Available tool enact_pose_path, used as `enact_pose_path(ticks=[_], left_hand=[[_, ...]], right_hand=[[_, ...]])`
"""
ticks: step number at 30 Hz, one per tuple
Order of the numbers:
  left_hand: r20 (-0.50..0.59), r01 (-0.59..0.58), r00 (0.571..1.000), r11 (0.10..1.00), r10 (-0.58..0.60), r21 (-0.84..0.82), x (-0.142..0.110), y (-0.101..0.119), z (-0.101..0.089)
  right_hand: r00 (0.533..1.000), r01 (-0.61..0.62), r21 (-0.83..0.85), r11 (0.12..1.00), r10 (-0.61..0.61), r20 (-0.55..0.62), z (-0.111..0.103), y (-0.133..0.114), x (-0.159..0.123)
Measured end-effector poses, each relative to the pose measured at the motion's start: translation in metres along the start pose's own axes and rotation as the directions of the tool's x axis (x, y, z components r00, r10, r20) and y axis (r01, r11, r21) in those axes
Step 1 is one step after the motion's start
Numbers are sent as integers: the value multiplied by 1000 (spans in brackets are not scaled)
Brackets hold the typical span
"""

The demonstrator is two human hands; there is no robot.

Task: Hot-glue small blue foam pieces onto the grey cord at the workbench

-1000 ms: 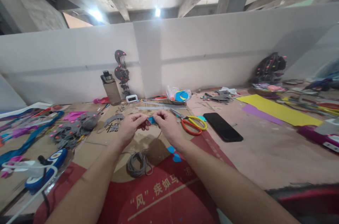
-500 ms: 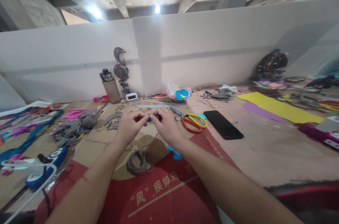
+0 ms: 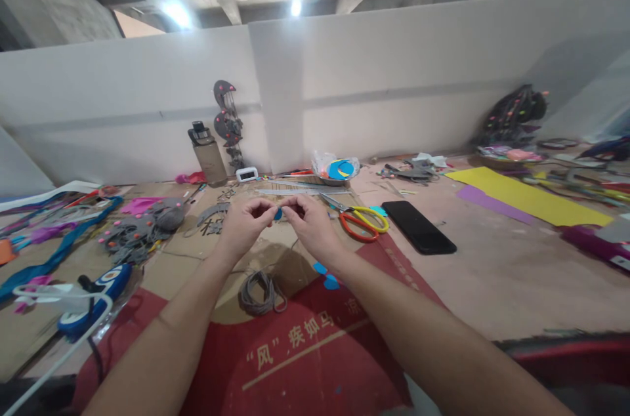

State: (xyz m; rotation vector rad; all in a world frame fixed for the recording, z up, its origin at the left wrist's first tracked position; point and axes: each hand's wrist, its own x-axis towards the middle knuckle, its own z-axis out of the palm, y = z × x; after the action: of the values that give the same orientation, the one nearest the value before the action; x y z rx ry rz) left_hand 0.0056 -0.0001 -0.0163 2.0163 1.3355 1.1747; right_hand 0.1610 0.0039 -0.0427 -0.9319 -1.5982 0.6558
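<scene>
A small blue piece sits between the two hands, above the part of the cardboard sheet nearer the tabletop's back edge. The left hand and the right hand each have thumb and forefinger closed on it in a pinch, from opposite sides; its outline is mostly hidden. Nearer the front edge, a coil of grey cord lies on the cardboard, with blue cutouts by the right forearm. Just beyond the right hand are scissors with one orange and one yellow handle, then a black phone. Along the back edge stand a bottle, a small white device and a plastic-lined bowl holding blue pieces. Grey pinned pieces lie toward the left edge, and a yellow sheet toward the back right corner.
</scene>
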Motion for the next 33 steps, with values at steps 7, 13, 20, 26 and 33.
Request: enact_pose_path(ticks=[7, 13, 20, 26, 33], left_hand=[[99, 110, 991, 968, -90, -224, 2, -3, 2], [138, 207, 977, 896, -165, -393, 4, -7, 4], [159, 255, 966, 847, -204, -466, 4, -7, 6], [21, 143, 989, 926, -145, -349, 5, -13, 4], [-354, -63, 935, 992, 18, -114, 13, -26, -12]], right_hand=[[999, -7, -18, 1000, 6, -44, 0, 1, 0], [997, -29, -9, 1000, 28, -76, 1, 0, 0], [994, 6, -58, 998, -12, -105, 1, -3, -2], [999, -8, -4, 1000, 8, -45, 6, 10, -1], [935, 305, -211, 929, -250, 252, 19, 10, -14]])
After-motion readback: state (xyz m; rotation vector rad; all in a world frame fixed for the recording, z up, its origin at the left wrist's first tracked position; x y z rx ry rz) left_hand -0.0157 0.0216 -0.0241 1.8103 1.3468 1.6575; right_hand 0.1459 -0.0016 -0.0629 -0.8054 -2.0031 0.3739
